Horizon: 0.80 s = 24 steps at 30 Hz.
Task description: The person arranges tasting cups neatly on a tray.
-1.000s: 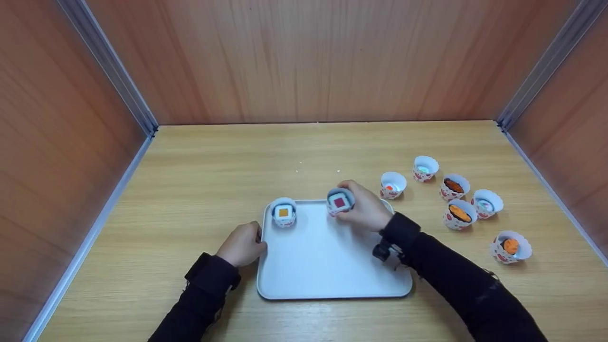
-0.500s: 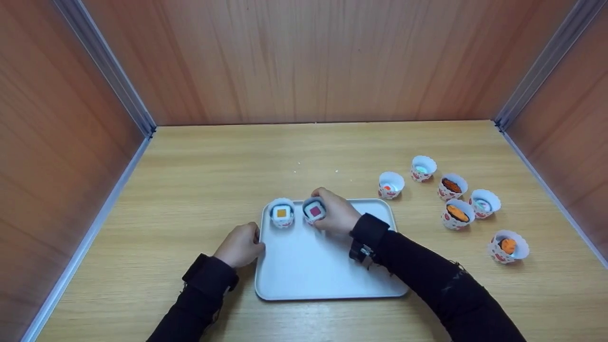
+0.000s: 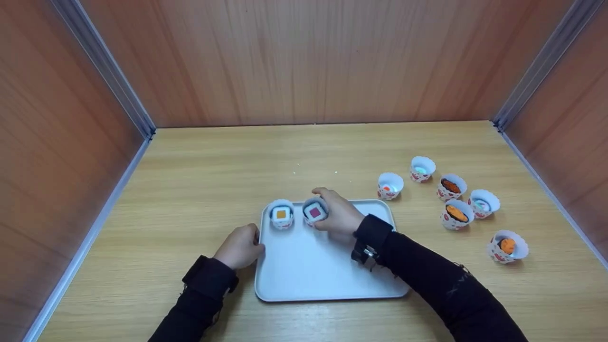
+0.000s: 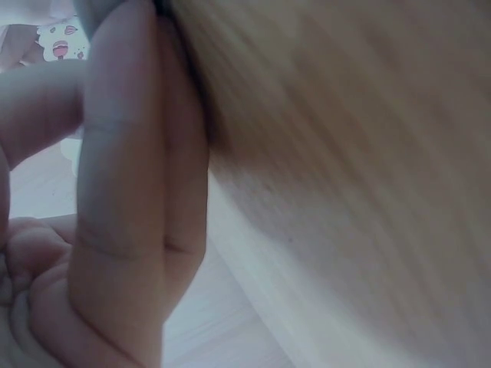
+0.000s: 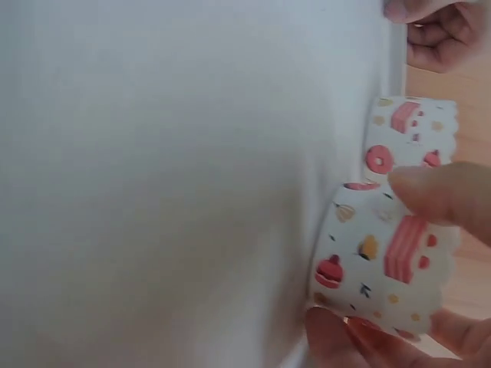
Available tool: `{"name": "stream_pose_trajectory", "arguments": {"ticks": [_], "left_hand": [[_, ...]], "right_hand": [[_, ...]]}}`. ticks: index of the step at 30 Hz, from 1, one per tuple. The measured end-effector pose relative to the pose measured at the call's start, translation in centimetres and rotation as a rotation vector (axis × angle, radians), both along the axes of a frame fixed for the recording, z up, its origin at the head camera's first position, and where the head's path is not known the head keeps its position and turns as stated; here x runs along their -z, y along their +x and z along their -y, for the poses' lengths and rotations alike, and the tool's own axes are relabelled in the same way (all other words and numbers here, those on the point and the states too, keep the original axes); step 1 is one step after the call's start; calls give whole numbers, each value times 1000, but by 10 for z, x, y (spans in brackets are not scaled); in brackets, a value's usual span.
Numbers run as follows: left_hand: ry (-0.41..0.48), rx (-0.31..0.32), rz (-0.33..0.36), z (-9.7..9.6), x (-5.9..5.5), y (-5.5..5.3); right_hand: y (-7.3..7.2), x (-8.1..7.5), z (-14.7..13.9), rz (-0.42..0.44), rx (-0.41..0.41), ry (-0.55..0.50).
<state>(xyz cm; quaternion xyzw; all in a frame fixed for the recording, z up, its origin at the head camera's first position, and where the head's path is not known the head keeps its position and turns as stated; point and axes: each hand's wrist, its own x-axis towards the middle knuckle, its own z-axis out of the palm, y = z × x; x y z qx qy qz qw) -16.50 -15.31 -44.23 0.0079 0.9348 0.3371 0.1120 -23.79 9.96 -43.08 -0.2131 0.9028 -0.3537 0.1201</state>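
My right hand [image 3: 339, 213] holds a printed paper baking cup [image 5: 376, 264] between thumb and fingers, its base right at the white tray [image 3: 327, 266]. Inside that cup sits a white square piece with a dark pink centre [image 3: 315, 212], like a toy sushi roll. To its left, at the tray's back left corner, stands another such cup [image 5: 410, 138], holding a similar piece with an orange centre [image 3: 281, 214]. My left hand [image 3: 239, 246] pinches the tray's left edge; its fingers [image 4: 123, 153] fill much of the left wrist view.
Several more paper cups stand on the table to the right, among them a cup with an orange topping [image 3: 508, 246] and a cup with an orange and black piece [image 3: 457, 214]. A wooden panel [image 3: 304, 61] closes off the back, with side panels left and right.
My right hand has moved left with its cup, from farther right over the tray to beside the cup in the corner. The left hand has stayed at the tray's edge.
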Motion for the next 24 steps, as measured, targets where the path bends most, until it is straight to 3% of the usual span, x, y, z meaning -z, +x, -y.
{"name": "stream_pose_trajectory", "arguments": {"ticks": [6,15,24], "left_hand": [[-17,1,11,0,-1,-1],[-21,2,-3,1,-1,-2],[-19,-3,-13,1,-3,-2]], "right_hand": [[9,-15,-29,12,27,-104],[32,-33,-107,-138,110,-164],[69,-43,-190,-342,287,-108]]}}
